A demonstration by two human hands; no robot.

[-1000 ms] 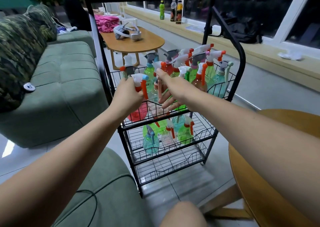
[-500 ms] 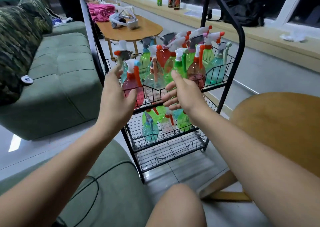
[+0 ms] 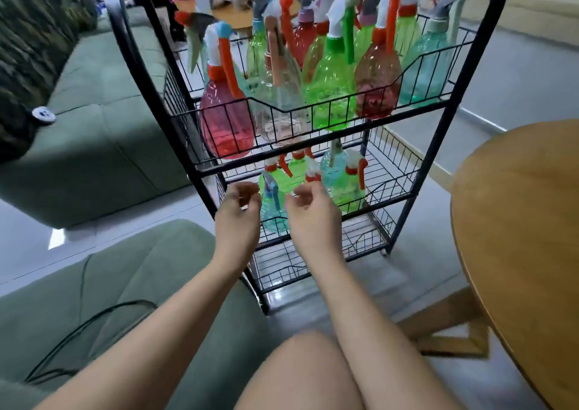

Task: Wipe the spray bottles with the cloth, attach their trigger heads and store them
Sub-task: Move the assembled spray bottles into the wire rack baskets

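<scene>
The pink plastic spray bottle (image 3: 225, 118) now sits in the black wire cart (image 3: 446, 116); left hand (image 3: 238, 214) and right hand (image 3: 313, 214) withdraw, empty, loosely curled.

Red, green, teal and clear spray bottles (image 3: 332, 96) crowd the black cart (image 3: 434, 146); left of it, green sofa (image 3: 103, 134), camouflage cushion (image 3: 28, 49).

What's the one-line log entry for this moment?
left hand: empty, loosely curled | right hand: empty, loosely curled | front-left bottle: in upper basket

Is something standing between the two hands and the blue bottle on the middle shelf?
Only the low wire front rail crosses the base of the blue bottle; its top is free between the left hand and right hand.
</scene>
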